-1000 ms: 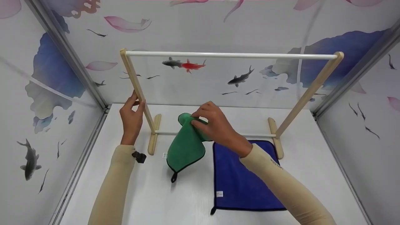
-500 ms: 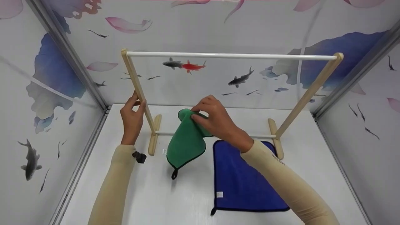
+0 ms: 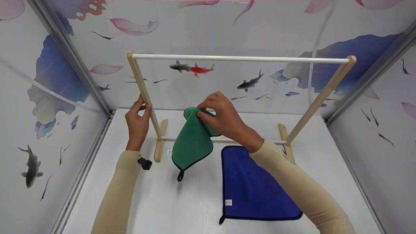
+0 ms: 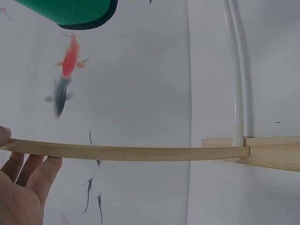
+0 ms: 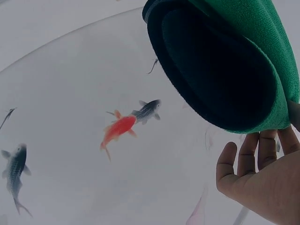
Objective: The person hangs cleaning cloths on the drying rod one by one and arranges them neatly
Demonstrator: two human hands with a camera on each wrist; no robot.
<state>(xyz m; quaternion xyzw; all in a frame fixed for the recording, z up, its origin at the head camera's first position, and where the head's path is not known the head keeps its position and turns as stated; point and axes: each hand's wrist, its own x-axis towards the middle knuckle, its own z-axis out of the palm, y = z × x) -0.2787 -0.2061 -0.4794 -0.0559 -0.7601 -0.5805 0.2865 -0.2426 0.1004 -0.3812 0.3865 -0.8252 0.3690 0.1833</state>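
From where I stand, main change: the green cloth (image 3: 191, 139) has come up a bit over the last second, with the right hand (image 3: 226, 117) rising along with it. Right hand is pinching the cloth near its top, thumb on one side, fingers on the other; the right wrist view has the little finger standing free and the cloth folded over into a dark hollow. The rest hangs down from the pinch, black loop (image 3: 180, 175) at the lowest corner, all of it held above the table (image 3: 195, 204). Left hand (image 3: 138, 122) hasn't shifted: it grips the wooden post (image 3: 138, 78) on the rack's left side, thumb against one side, fingertips on the other, and the post looks no different in its lean. Blue cloth (image 3: 252, 188) hasn't moved either, lying spread on the table; a bit more of its near right corner shows now beside the right sleeve (image 3: 292, 182). For the work in hand, I'd call this mid-lift: green cloth well held, post steadied, but the cloth is below the top bar (image 3: 240, 58) and apart from it. Bunched at the pinch, it would probably need spreading to lie flat.
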